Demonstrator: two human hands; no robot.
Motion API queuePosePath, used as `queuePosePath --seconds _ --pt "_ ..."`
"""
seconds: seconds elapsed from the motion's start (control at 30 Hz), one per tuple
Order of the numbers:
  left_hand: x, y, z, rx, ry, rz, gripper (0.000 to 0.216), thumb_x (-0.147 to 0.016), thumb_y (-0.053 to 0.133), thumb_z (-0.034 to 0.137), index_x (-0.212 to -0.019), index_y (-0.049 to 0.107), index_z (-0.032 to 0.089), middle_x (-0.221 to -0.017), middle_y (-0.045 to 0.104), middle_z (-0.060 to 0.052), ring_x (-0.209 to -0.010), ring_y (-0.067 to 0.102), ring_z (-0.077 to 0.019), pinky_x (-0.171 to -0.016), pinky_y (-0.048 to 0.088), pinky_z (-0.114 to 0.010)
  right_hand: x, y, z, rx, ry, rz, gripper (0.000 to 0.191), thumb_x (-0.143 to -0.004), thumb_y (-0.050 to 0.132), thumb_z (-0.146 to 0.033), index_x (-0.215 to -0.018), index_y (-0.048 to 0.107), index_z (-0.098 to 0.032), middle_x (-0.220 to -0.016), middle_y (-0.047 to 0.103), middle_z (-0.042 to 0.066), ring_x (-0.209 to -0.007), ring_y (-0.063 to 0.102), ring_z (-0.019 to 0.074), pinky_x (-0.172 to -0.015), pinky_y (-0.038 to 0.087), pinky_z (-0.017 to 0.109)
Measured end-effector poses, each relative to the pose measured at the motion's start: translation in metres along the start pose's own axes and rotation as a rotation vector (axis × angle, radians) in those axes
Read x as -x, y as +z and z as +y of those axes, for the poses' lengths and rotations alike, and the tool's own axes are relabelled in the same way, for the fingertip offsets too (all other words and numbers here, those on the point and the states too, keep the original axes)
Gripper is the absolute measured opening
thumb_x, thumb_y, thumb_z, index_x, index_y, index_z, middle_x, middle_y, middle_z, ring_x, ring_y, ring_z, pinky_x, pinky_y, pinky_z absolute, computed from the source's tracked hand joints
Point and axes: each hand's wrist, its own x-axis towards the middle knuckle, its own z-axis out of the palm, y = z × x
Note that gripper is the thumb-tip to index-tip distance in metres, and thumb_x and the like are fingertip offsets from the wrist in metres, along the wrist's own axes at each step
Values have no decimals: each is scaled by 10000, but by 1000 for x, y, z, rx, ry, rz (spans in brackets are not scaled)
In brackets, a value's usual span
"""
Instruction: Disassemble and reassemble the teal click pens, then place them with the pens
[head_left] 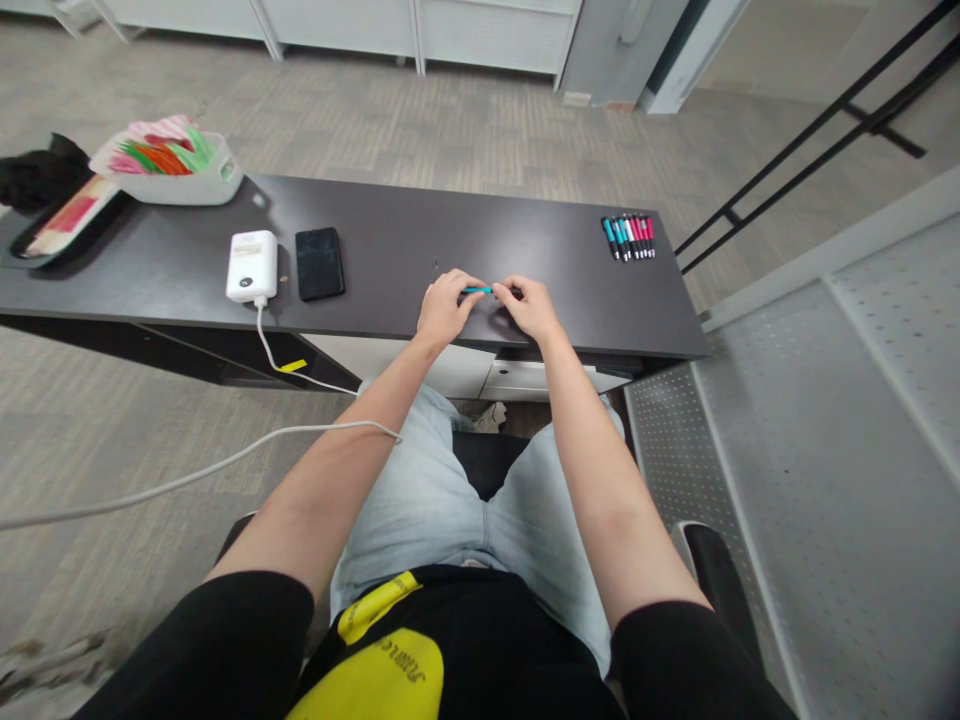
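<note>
Low over the front middle of the dark desk (390, 220), a teal pen (478, 290) lies sideways between my two hands. Its left end is pinched in the fingers of my left hand (448, 305). My right hand (527, 303) closes on the other end, and a dark part of the pen is mostly covered by those fingers. To the right, a row of pens (628, 237) in teal, white and red with black parts lies side by side on the desk.
A white power adapter (252, 266) with a cable (217, 475) sits on the left, beside a black phone (319, 263). Farther left stand a clear plastic tub (180, 188) of colourful items and a dark tray (71, 220). A perforated grey panel (825, 430) borders the right side.
</note>
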Motion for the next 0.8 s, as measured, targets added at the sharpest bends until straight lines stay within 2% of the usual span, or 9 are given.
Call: queuePosePath --seconds 0.1,0.27,0.47,0.67,0.8 --pt "-1 -1 2 25 -6 -4 112 -1097 743 225 -1086 827 297 -1287 853 -77 -1281 758 -317 -1172 582 -475 1 0 0 -25 17 18 462 -1052 861 -635 -828 698 -265 -806 702 16 -809 605 234 -855 542 383" --pt "-1 1 -1 53 -5 32 103 -1075 755 232 -1056 826 303 -1255 849 -84 -1261 758 -337 -1161 589 -501 0 3 3 -124 -9 51 382 -967 946 -607 -935 763 -273 -948 794 24 -797 616 223 -835 567 385" --pt "0 2 0 59 -25 47 77 -1050 792 263 -1004 821 317 -1199 855 -81 -1238 741 -355 -1157 580 -530 -2 3 6 -119 10 28 487 -909 985 -713 -911 759 -282 -809 737 1 -770 602 227 -802 566 385" --pt "3 -1 5 29 -17 33 87 -1073 788 297 -996 821 319 -1209 839 -98 -1256 718 -391 -1136 546 -562 -4 3 8 -128 -7 15 560 -880 978 -788 -876 735 -284 -823 747 9 -800 615 237 -825 568 396" --pt "5 -2 6 -6 12 45 90 -1089 762 298 -1031 829 314 -1229 837 -108 -1250 713 -394 -1142 550 -565 -4 5 8 -147 5 15 531 -892 985 -745 -875 744 -272 -832 745 15 -798 608 229 -795 549 382"
